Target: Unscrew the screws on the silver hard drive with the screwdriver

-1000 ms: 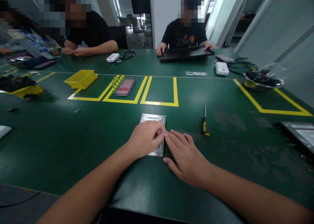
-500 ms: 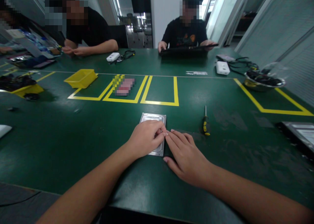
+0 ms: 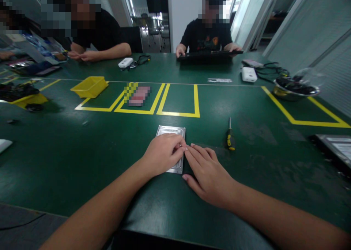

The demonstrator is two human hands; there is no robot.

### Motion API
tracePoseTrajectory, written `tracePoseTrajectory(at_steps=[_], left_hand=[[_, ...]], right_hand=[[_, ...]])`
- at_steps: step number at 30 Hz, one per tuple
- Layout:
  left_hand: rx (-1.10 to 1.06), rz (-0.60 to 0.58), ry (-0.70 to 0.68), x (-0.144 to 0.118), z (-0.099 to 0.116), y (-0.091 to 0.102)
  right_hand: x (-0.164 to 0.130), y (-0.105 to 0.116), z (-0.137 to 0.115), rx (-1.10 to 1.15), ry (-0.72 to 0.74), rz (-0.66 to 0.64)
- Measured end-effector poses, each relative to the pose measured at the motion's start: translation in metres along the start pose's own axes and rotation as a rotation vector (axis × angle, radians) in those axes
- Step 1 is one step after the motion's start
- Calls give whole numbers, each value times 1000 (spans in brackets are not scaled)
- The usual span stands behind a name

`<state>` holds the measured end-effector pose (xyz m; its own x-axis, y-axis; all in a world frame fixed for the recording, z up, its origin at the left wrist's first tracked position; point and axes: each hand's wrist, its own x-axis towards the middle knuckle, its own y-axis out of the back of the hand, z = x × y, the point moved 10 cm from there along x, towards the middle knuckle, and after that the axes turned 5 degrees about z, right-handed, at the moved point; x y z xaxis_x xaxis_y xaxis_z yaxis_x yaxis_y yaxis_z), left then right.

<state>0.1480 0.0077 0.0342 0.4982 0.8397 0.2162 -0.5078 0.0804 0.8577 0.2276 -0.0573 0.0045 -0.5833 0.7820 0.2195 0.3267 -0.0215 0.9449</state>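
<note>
A silvery hard drive [image 3: 178, 166] lies flat on the green table, partly covered by my left hand [image 3: 164, 152]. The fingers of that hand are curled into a pinch over the drive's right edge; whatever they hold, if anything, is hidden. My right hand [image 3: 207, 169] rests with fingers stretched out just right of the drive. Its fingertips meet those of my left hand. A dark patch shows on the table under the right fingers, too unclear to name. To the right of both hands lies a screwdriver [image 3: 230, 137] with a yellow and black handle, its tip pointing away from me.
Yellow tape [image 3: 178, 114] marks rectangles on the table [image 3: 82, 162]. A yellow bin [image 3: 91, 87] stands behind left, a metal bowl of dark parts [image 3: 296, 89] at far right. Another drive-like unit [image 3: 336, 149] lies at the right edge. Across the table a person [image 3: 210, 36] holds a dark panel.
Both hands keep the same pose on the drive. The whole view has shifted very slightly; nothing else has visibly moved.
</note>
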Motion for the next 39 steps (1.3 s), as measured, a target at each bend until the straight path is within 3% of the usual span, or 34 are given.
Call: tracePoseTrajectory(at_steps=[39], left_hand=[[75, 0, -103, -3, 7, -2]], right_hand=[[1, -2, 1, -14, -1, -9]])
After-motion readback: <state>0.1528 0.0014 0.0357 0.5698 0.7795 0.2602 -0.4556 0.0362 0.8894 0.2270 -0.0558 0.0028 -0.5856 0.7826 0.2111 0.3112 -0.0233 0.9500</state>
